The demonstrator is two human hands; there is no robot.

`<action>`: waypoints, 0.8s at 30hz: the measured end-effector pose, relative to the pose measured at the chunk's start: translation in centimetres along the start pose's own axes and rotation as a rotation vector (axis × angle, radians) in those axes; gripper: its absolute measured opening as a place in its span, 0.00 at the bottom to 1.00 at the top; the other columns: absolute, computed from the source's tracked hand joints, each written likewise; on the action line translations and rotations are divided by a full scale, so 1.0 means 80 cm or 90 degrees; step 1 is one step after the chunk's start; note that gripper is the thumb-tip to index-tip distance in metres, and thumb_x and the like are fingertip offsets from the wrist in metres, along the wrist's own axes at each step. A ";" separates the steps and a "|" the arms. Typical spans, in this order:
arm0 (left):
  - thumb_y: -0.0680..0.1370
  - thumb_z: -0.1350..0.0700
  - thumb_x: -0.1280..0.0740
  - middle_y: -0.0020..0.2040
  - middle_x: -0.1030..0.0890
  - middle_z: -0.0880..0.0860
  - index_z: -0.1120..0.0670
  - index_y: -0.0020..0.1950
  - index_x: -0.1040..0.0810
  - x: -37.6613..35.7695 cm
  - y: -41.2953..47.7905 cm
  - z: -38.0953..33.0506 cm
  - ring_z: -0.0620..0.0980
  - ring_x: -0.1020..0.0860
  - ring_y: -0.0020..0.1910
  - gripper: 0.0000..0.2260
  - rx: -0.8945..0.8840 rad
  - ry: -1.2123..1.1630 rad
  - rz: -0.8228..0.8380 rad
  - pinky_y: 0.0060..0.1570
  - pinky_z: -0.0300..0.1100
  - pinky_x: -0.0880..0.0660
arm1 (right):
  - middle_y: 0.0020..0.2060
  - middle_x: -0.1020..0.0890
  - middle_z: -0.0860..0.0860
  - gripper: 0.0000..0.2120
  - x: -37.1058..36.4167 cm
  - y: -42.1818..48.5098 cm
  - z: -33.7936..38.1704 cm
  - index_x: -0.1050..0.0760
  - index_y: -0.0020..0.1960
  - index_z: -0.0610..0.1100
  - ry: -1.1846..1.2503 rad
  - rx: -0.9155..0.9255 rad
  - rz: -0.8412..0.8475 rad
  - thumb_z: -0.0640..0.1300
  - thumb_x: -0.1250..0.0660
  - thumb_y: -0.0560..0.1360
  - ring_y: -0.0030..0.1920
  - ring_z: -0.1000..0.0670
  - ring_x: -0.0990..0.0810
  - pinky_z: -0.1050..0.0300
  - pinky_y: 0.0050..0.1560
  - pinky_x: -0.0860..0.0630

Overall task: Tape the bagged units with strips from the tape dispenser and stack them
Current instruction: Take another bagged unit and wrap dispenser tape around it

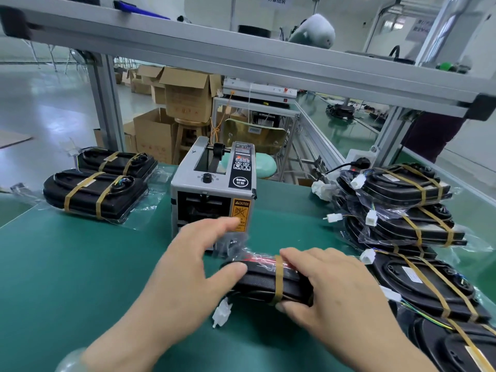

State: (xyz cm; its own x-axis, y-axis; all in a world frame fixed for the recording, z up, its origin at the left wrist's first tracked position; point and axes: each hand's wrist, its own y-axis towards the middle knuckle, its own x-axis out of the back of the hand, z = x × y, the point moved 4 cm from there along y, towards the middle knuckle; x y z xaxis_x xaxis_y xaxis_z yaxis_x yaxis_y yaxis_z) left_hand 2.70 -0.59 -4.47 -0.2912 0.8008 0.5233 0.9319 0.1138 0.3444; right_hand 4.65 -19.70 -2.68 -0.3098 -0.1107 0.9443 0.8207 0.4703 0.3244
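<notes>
Head view: the bagged unit [257,280] is gripped by the right hand [330,285], fingers curled over its top beside a tape strip [278,280]. Its other end is touched by the left hand [193,261], fingers spread, with the tape dispenser [212,189] just beyond.

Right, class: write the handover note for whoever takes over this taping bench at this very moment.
Left hand: open, thumb on the bagged unit's left end, fingers stretched toward the tape dispenser.
Right hand: grips the bagged unit over its one tape strip.
Done: one strip on; two taped bundles, two strips each, lie at far left; a pile of taped units sits at right.
Left: probably a second strip, then stacking.
</notes>
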 end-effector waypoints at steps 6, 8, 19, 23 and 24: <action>0.73 0.49 0.32 0.37 0.20 0.34 0.45 0.33 0.22 -0.020 0.037 -0.002 0.29 0.26 0.43 0.08 0.018 0.035 0.000 0.38 0.21 0.35 | 0.31 0.22 0.59 0.32 0.007 -0.003 0.005 0.22 0.50 0.54 -0.018 0.034 0.010 0.66 0.26 0.49 0.31 0.51 0.24 0.59 0.30 0.27; 0.74 0.50 0.32 0.32 0.20 0.39 0.46 0.33 0.22 -0.030 0.042 0.000 0.31 0.25 0.37 0.09 0.071 0.016 -0.008 0.34 0.25 0.33 | 0.34 0.22 0.59 0.44 0.010 -0.005 0.008 0.27 0.63 0.54 -0.028 0.077 0.015 0.66 0.26 0.50 0.33 0.53 0.23 0.61 0.32 0.26; 0.77 0.55 0.33 0.34 0.18 0.46 0.50 0.46 0.18 -0.007 0.042 0.044 0.42 0.23 0.30 0.05 0.381 -0.349 -0.115 0.29 0.34 0.30 | 0.46 0.25 0.59 0.38 0.007 -0.006 0.017 0.46 0.67 0.65 0.015 0.095 0.108 0.60 0.31 0.62 0.47 0.52 0.25 0.58 0.44 0.27; 0.76 0.55 0.31 0.24 0.22 0.46 0.54 0.39 0.22 -0.003 0.049 0.057 0.39 0.27 0.20 0.06 0.532 -0.463 -0.103 0.20 0.30 0.33 | 0.41 0.24 0.59 0.38 0.008 -0.006 0.018 0.39 0.65 0.62 -0.011 0.063 0.081 0.61 0.30 0.57 0.41 0.53 0.24 0.61 0.37 0.26; 0.77 0.55 0.31 0.23 0.22 0.46 0.54 0.38 0.23 -0.002 0.052 0.058 0.39 0.28 0.19 0.08 0.540 -0.474 -0.108 0.19 0.30 0.33 | 0.39 0.24 0.59 0.38 0.009 -0.006 0.019 0.37 0.64 0.61 -0.012 0.060 0.069 0.61 0.29 0.56 0.39 0.53 0.24 0.61 0.35 0.26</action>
State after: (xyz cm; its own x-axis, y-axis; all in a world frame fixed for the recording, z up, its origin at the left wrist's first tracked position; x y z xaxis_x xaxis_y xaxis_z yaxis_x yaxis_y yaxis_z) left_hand 7.64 2.51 -6.77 -0.4901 0.8549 -0.1701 0.8212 0.3874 -0.4191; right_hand 3.32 -18.66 -2.25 -0.2318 -0.0390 0.9720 0.8010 0.5593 0.2135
